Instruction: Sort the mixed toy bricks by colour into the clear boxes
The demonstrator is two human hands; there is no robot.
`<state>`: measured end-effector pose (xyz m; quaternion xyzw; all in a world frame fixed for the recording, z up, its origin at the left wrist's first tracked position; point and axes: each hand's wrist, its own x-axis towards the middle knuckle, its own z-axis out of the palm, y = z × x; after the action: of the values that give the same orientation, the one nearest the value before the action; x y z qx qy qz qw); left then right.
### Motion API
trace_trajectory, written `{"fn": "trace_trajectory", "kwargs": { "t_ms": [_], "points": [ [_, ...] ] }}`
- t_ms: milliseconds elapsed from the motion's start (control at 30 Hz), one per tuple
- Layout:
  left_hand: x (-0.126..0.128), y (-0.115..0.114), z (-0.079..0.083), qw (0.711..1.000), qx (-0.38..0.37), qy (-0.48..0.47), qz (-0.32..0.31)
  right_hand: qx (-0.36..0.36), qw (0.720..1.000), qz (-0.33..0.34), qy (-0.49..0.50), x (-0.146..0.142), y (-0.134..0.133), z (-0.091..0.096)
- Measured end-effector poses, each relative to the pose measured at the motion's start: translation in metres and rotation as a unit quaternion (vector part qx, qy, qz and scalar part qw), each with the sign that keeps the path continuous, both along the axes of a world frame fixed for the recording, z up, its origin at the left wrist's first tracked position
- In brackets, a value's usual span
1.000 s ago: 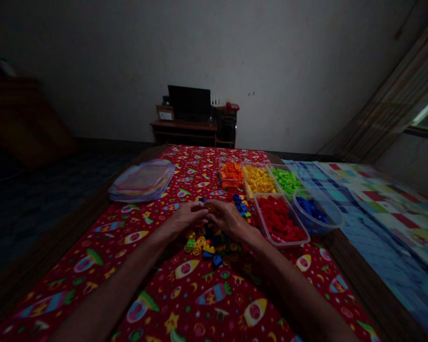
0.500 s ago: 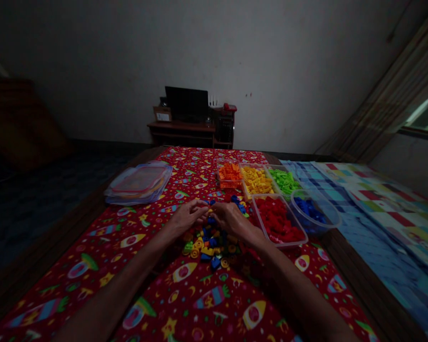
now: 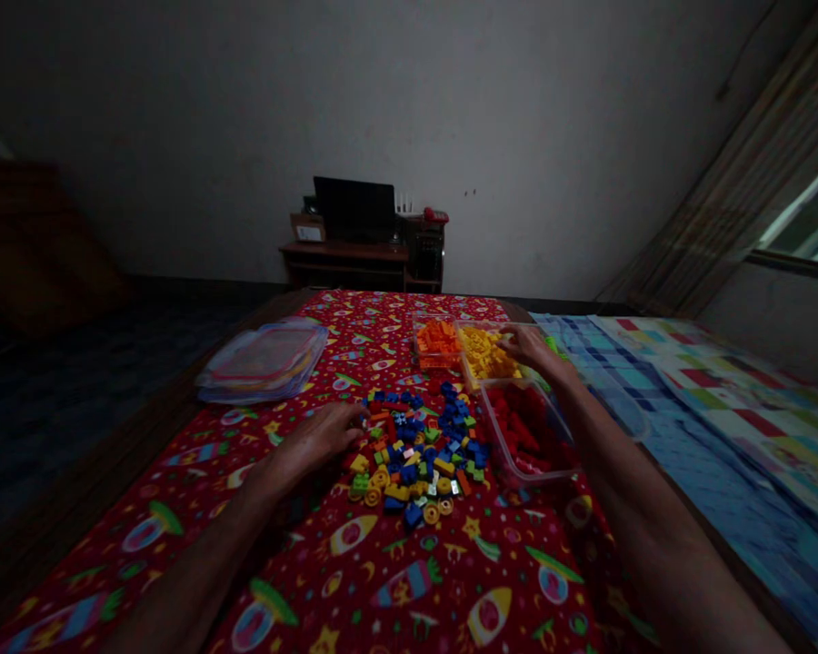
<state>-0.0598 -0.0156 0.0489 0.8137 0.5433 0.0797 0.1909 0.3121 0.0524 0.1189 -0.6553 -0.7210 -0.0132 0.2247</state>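
Note:
A pile of mixed toy building bricks (image 3: 419, 450), mostly blue, yellow, orange and green, lies on the red patterned cloth. My left hand (image 3: 334, 431) rests at the pile's left edge with its fingers curled together; whatever is at the fingertips is too small to make out. Over the right side of the tub of yellow bricks (image 3: 483, 356) reaches my right hand (image 3: 526, 347), fingers pinched, their contents unclear. My right hand and forearm hide most of the green bricks (image 3: 553, 345) and the blue ones. A tub of red bricks (image 3: 523, 427) stands below that forearm.
A tub of orange bricks (image 3: 437, 343) stands left of the yellow one. Stacked plastic lids (image 3: 263, 363) lie at the table's left. A bed with blue and checkered covers (image 3: 709, 436) adjoins on the right. A desk with a monitor (image 3: 355, 209) stands by the wall.
My hands were together above the pile. My right hand has moved right and away to the yellow tub; my left has drawn slightly left and nearer, uncovering the pile.

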Motion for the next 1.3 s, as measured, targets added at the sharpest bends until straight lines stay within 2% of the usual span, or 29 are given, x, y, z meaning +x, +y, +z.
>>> {"fn": "trace_trajectory", "kwargs": {
  "t_ms": [100, 200, 367, 467, 600, 667, 767, 900, 967, 1167, 1300],
  "points": [
    [0.005, -0.001, -0.006, 0.999, -0.020, 0.032, -0.015, 0.036, 0.999, 0.004, 0.021, 0.006, 0.003, 0.004],
    [0.010, 0.000, -0.010, 0.998, 0.002, 0.041, -0.037, 0.062, 0.996, 0.023, 0.067, 0.001, -0.006, 0.009],
    [0.014, 0.000, -0.013, 0.999, 0.010, 0.015, -0.048, 0.101, 0.986, 0.096, 0.088, -0.035, -0.035, 0.011],
    [0.015, -0.001, -0.016, 0.999, 0.011, -0.011, -0.030, 0.073, 0.981, 0.153, 0.098, -0.068, -0.056, 0.000],
    [0.016, -0.002, -0.014, 0.999, -0.005, -0.042, -0.012, -0.016, 0.967, 0.241, 0.077, -0.109, -0.080, -0.028],
    [0.016, -0.003, -0.010, 0.999, -0.014, -0.040, -0.003, -0.050, 0.962, 0.266, 0.045, -0.123, -0.089, -0.043],
    [0.015, -0.003, -0.004, 0.999, 0.010, -0.034, 0.002, -0.081, 0.956, 0.281, -0.003, -0.135, -0.097, -0.056],
    [0.016, -0.004, -0.003, 0.998, 0.043, -0.052, 0.001, -0.126, 0.955, 0.263, -0.051, -0.137, -0.099, -0.059],
    [0.017, -0.004, -0.003, 0.997, 0.048, -0.057, 0.007, -0.122, 0.960, 0.245, -0.054, -0.132, -0.098, -0.062],
    [0.019, -0.002, -0.005, 0.995, 0.066, -0.073, 0.004, -0.064, 0.963, 0.260, 0.023, -0.115, -0.087, -0.081],
    [0.024, 0.001, -0.015, 0.985, 0.134, -0.094, -0.059, -0.062, 0.959, 0.268, 0.070, -0.114, -0.088, -0.077]
  ]
}}
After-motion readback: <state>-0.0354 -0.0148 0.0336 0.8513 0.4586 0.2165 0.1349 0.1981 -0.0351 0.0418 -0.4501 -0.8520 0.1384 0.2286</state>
